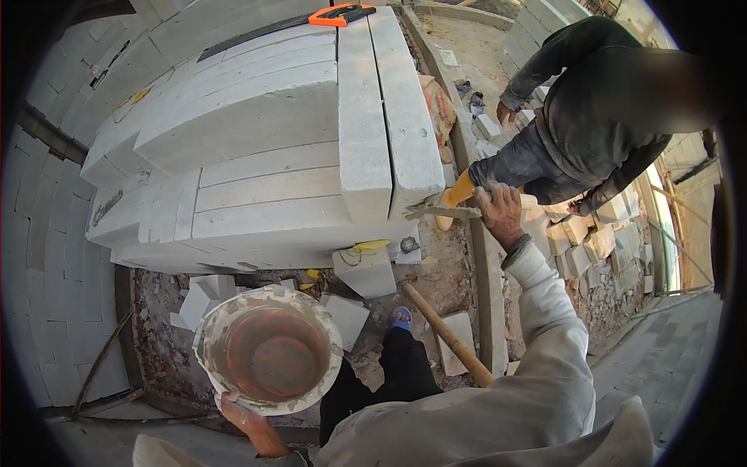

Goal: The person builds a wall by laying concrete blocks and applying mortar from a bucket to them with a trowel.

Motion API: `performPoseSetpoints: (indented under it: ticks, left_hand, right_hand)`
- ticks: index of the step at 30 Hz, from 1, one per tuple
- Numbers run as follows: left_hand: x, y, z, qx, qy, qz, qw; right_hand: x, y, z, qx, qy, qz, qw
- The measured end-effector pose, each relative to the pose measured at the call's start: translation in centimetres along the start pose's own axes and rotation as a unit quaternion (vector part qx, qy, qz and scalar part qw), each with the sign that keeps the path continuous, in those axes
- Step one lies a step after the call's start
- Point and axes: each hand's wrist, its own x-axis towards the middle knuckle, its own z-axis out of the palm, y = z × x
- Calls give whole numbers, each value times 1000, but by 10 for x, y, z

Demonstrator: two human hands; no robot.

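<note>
My left hand (pixel 253 428) is closed on the lower rim of a mortar-caked bucket (pixel 204 342), whose inside holds little but a reddish-brown residue at the bottom. Out to the right, my right hand (pixel 502 214) is wrapped round the handle of a trowel (pixel 451 210). The trowel's mortar-smeared blade points left, beside the near end of a pale block (pixel 405 124) on the stack. A second long block (pixel 364 132) stands next to it, with a narrow dark gap between the two.
A saw with an orange handle (pixel 331 15) lies on the block stack (pixel 241 128). Another person (pixel 583 101) bends over at the right, near broken blocks (pixel 583 237). A wooden pole (pixel 447 335) slants near my legs. Loose blocks (pixel 366 272) lie on the rubble floor.
</note>
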Motion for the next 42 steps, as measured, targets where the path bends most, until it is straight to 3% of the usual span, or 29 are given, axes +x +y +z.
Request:
performPoseSetpoints:
  ticks: [2, 10, 13, 15, 17, 23, 26, 31, 33, 37, 39, 42]
  left_hand:
    - [9, -7, -14, -13, -39, 26, 999]
    - [-2, 14, 8, 8, -51, 2, 999]
    - [-9, 31, 31, -21, -1, -52, 998]
    - [0, 4, -13, 68, -80, 64, 992]
    - [1, 0, -28, 116, -110, 118, 980]
    - [8, -6, -36, -2, -22, 1, 1000]
    - [10, -5, -31, -29, -36, -32, 998]
    - [6, -4, -23, 72, -112, 77, 988]
    - [-8, 16, 1, 115, -121, 90, 982]
    - [-7, 9, -8, 177, -122, 170, 962]
    - [-1, 13, 7, 32, -94, 63, 993]
    - [8, 13, 11, -47, -82, -3, 996]
  right_hand:
    - [11, 2, -22, -1, 0, 10, 1000]
    - [34, 14, -46, 33, -53, 6, 998]
    - [32, 27, -33, 52, -78, 0, 996]
    - [25, 35, -26, 65, -95, -1, 993]
    - [13, 38, -28, 64, -108, 3, 992]
    - [-3, 32, -50, 99, -93, 6, 991]
    - [20, 24, -52, 82, -57, 6, 995]
    - [34, 52, -39, 19, -23, -17, 999]
    - [19, 62, -34, 30, -5, -12, 999]
    - [6, 57, -28, 91, -8, -20, 996]
    - [10, 43, -25, 126, -39, -22, 991]
    - [14, 38, 8, 134, -62, -32, 989]
